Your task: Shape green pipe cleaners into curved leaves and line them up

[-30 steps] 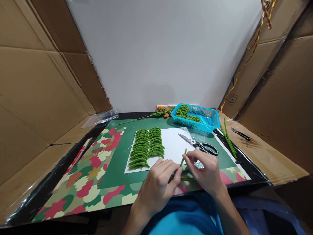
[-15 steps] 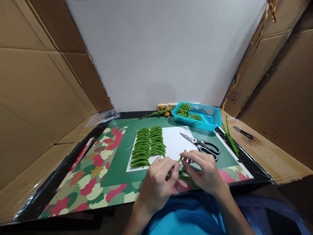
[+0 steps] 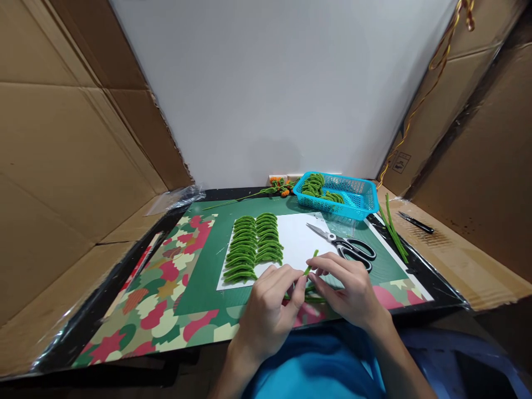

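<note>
Between my fingertips is a short green pipe cleaner point(image 3: 307, 270), its free end pointing up and away from me. My left hand point(image 3: 276, 302) pinches its lower end, and my right hand point(image 3: 344, 282) grips it a little higher. More green pipe cleaner stems point(image 3: 315, 300) lie under my hands at the mat's front edge, partly hidden. Two columns of bent green pipe cleaner pieces point(image 3: 240, 249) rest on a white sheet point(image 3: 295, 235) just beyond my left hand. Scissors point(image 3: 344, 244), blades slightly apart, lie beyond my right hand.
A blue basket point(image 3: 361, 208) at the back right holds more bent green pieces. Beside it lies an orange-flowered stem point(image 3: 274, 188). Long green stems point(image 3: 393, 230) and a dark pointed tool point(image 3: 415, 223) lie to the right. Cardboard walls point(image 3: 75, 149) stand on both sides.
Both hands stay at the same spot, with the pipe cleaner still pinched between them. The whole view has shifted very slightly.
</note>
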Demonstrator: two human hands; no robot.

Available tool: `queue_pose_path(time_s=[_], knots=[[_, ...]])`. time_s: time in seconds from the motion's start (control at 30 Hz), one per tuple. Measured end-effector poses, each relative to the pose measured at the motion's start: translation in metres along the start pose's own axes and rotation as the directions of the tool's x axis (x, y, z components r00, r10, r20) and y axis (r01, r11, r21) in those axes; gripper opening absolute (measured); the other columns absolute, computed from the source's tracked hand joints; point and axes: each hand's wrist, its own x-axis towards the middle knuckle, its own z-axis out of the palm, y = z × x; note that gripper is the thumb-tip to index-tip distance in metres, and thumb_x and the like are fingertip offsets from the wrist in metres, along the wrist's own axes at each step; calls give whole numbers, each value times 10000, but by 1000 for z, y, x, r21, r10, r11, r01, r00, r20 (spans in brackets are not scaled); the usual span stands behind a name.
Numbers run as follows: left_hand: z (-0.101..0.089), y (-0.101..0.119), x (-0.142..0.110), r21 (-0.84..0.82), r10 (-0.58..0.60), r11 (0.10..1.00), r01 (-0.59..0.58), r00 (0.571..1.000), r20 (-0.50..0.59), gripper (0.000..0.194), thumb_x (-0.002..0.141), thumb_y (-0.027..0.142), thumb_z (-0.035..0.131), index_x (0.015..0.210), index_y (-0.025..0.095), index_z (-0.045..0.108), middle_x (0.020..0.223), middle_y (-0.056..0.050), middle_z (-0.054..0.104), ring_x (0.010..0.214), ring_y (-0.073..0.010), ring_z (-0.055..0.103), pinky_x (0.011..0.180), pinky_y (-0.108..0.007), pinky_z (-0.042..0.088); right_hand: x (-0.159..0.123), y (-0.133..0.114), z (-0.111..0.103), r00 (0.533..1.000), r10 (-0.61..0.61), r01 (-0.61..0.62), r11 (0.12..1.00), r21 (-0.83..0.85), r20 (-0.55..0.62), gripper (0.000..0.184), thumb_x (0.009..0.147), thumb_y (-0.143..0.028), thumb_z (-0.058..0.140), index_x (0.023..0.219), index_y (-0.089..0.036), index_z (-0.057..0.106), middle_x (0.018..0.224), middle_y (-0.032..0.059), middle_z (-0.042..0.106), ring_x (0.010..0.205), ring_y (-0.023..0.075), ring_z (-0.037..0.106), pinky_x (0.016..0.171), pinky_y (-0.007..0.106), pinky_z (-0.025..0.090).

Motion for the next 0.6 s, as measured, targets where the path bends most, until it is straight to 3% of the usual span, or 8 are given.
queue_pose_path(time_s=[0.4,0.6], knots=[[1,0,0,0,0,1000,0,1000,6,181,1106,211,504,960,210,612,836,-13,647,767,-182,563,771,-344,425,0,0,-1,1000,4,-4,1000,-4,-5,390,1047,-137,604,1421,-244,627,1180,103,773,974,207,782,736,291,613],[0,0,0,7,-1,1000,1,1000,4,190,1105,210,502,952,212,615,833,-17,658,757,-184,577,764,-348,428,1,0,-2,1000,-19,18,999,-39,-15,305,1049,-168,606,1335,-239,682,1093,95,779,895,207,780,725,297,614]])
